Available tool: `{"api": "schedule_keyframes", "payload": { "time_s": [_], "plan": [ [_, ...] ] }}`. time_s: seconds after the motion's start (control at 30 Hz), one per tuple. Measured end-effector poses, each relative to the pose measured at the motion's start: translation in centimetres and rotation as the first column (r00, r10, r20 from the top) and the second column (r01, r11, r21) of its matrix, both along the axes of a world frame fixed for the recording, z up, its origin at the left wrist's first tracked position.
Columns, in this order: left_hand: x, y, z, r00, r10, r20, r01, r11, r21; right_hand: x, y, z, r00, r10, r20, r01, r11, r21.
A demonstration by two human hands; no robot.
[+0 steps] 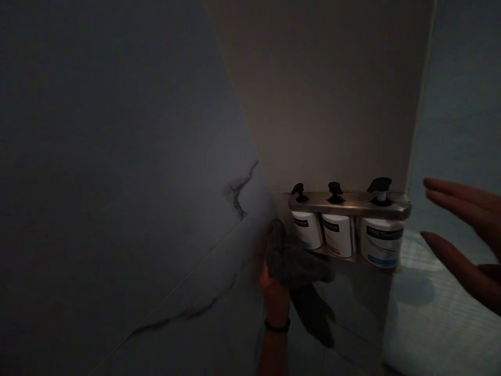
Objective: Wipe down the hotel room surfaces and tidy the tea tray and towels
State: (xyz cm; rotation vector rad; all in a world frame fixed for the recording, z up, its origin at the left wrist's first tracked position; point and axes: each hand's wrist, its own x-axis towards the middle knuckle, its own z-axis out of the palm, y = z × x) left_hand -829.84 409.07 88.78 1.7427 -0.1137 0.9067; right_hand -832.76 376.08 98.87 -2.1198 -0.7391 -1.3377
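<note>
1. The left forearm (274,357) rises bare from the bottom edge, almost upright, a little right of centre.
2. The left wrist (277,316) runs nearly straight on from it.
3. The left hand (276,292) reaches forward in a grip, most of its fingers hidden.
4. The right hand (487,219) enters at the right edge, partly cut off, fingers extended leftward.
5. Its thumb (454,261) points the same way below them, spread well apart.

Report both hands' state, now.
Left hand: holding a dark cloth, its grip partly hidden by it.
Right hand: open, nothing visible in it.
</note>
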Motion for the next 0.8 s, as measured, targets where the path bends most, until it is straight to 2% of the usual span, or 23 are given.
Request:
{"api": "schedule_keyframes", "payload": {
  "time_s": [0.1,0.17,0.23,0.3,0.37,0.43,0.47,0.53,0.63,0.7,0.73,0.77,0.8],
  "plan": [
    [-0.2,-1.4,4.2,0.993,-0.037,0.116,0.031,0.998,0.054,1.4,1.8,2.8,0.995,0.039,0.09,-0.028,0.992,-0.122],
    [0.1,-3.3,5.3,0.977,-0.038,0.208,-0.012,0.972,0.234,1.9,2.7,3.2,0.996,0.067,0.066,-0.056,0.986,-0.158],
    [-0.1,-5.4,4.6,0.953,-0.086,0.29,-0.072,0.867,0.494,1.8,3.0,2.8,0.996,0.081,0.02,-0.077,0.986,-0.149],
    [-0.9,-7.0,2.8,0.932,-0.188,0.309,-0.088,0.71,0.698,1.1,2.4,1.8,0.998,0.065,-0.007,-0.065,0.992,-0.107],
    [-2.2,-8.4,0.8,0.908,-0.312,0.279,-0.055,0.571,0.819,0.0,0.8,0.4,0.999,0.014,-0.049,-0.016,0.999,-0.05],
    [-3.5,-9.8,-0.1,0.865,-0.412,0.286,-0.051,0.495,0.867,-1.4,-1.3,-1.6,0.985,-0.07,-0.158,0.078,0.996,0.04],
    [-4.0,-10.8,0.0,0.834,-0.457,0.308,-0.059,0.482,0.874,-2.2,-2.5,-2.8,0.967,-0.111,-0.228,0.135,0.986,0.096],
    [-4.8,-13.5,1.5,0.767,-0.532,0.358,-0.057,0.499,0.865,-3.6,-4.7,-5.2,0.921,-0.169,-0.35,0.247,0.95,0.192],
    [-4.4,-19.4,6.0,0.732,-0.614,0.295,0.092,0.517,0.851,-5.7,-7.1,-8.3,0.893,-0.233,-0.384,0.346,0.902,0.257],
    [-2.7,-23.5,8.5,0.782,-0.597,0.182,0.195,0.511,0.837,-6.9,-8.2,-9.7,0.871,-0.274,-0.408,0.411,0.86,0.301],
    [-1.4,-25.3,9.1,0.829,-0.545,0.125,0.21,0.511,0.833,-7.4,-8.7,-10.2,0.855,-0.276,-0.44,0.441,0.834,0.333],
    [0.0,-26.7,9.1,0.885,-0.462,0.061,0.202,0.497,0.844,-8.1,-9.3,-10.7,0.835,-0.264,-0.483,0.467,0.805,0.367],
    [1.4,-27.6,8.2,0.935,-0.355,-0.011,0.187,0.465,0.865,-8.8,-9.9,-11.2,0.811,-0.242,-0.532,0.491,0.777,0.395]
  ]
}}
